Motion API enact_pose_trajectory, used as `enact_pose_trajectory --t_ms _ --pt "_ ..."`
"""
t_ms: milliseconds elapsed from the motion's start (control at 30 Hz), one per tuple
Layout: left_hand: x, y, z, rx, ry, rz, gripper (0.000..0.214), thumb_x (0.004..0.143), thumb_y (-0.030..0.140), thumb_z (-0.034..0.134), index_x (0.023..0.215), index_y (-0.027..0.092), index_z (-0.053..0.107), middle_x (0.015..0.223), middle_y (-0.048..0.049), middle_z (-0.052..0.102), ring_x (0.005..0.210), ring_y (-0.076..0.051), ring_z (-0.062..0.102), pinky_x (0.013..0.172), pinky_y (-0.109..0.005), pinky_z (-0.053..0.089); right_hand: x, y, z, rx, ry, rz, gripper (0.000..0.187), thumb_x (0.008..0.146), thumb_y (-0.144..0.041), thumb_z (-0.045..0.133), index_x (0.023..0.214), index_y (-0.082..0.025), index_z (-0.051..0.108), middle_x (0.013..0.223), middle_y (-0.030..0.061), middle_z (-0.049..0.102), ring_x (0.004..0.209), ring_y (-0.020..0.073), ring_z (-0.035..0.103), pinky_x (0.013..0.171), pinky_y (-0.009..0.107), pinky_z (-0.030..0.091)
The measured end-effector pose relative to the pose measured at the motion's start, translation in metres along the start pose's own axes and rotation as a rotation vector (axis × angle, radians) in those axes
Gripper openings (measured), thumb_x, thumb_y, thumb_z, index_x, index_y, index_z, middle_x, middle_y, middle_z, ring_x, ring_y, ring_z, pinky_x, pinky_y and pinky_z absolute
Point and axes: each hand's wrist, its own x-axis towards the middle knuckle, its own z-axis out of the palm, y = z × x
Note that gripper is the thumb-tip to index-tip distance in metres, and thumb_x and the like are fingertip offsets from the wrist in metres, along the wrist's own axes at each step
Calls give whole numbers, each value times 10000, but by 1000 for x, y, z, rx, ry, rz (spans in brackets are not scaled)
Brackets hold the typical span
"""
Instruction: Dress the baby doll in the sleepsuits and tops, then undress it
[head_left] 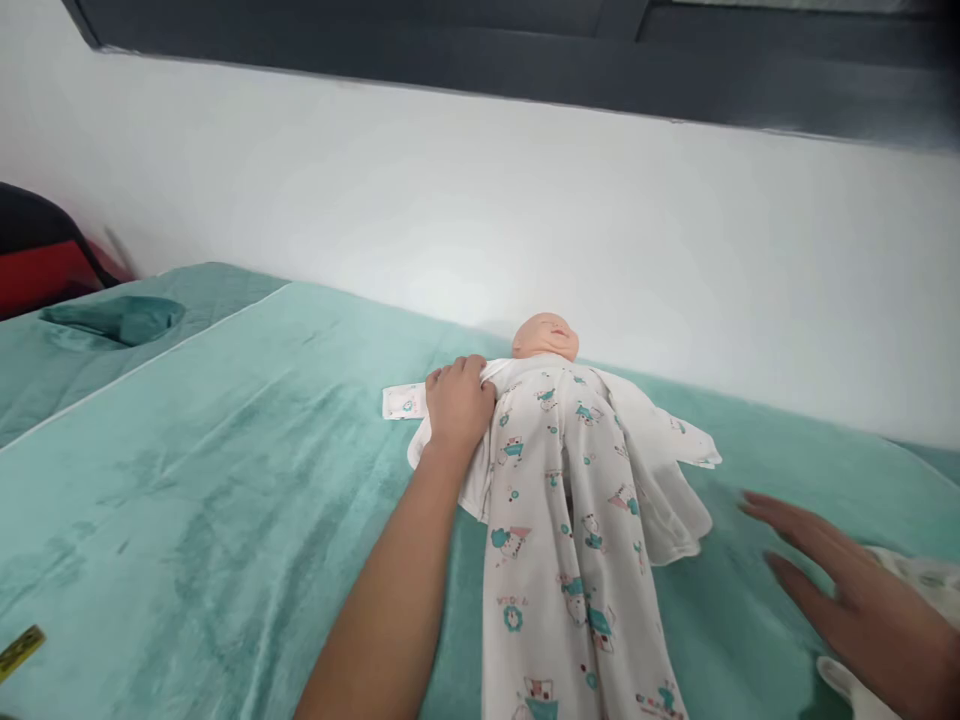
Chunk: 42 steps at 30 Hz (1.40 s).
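Observation:
A baby doll [541,337] lies on its back, head toward the wall, with its mouth side facing up. It wears a white baby shirt [660,430], sleeves spread to both sides. Printed baby pants [577,540] lie over its front, the legs stretching toward me. My left hand [461,405] is closed over the shirt near the left sleeve, its fingers curled around the cloth. My right hand [847,590] is off to the right, slightly blurred, thumb and fingers apart with nothing between them. Folded white cloth [926,580] lies partly hidden behind it.
A green plush cover [187,500] lies under everything, with a white seam at left. A white wall [412,200] rises right behind the doll's head. A red and black object [45,265] stands at the far left, and a yellow strip [21,652] shows at the lower left.

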Motion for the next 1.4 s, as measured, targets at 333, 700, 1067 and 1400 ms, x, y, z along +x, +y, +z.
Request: enact_pose_trajectory --t_ms 333,700,1067,1400 --pt "6 -12 -4 -87 -3 -223 255 863 223 483 1054 291 638 1081 6 745 1021 -221 672 895 -347 431 180 -265 131 -441 -629 -645 280 914 -174 434 1071 -138 664 1170 159 655 1021 258 632 780 325 478" --pt "9 -9 -5 156 -120 -202 313 918 335 418 997 184 680 1014 -116 741 1039 -306 652 891 -443 430 200 -258 150 -466 -744 -690 190 816 -248 560 939 -187 691 914 94 718 713 201 630 610 292 383" --pt "6 -3 -13 169 -112 -154 348 958 242 339 921 196 682 960 -75 743 936 -243 668 824 -360 427 200 -224 121 -257 -587 -505 445 823 -434 591 1255 -356 664 1143 32 699 965 258 642 737 325 453" --pt "1 -16 -6 -20 -134 -264 368 936 226 377 1145 236 680 1152 -64 729 1077 -232 660 867 -335 484 210 -186 75 -162 -406 -407 396 837 -521 583 1174 -360 715 1157 29 714 973 297 638 805 422 459"
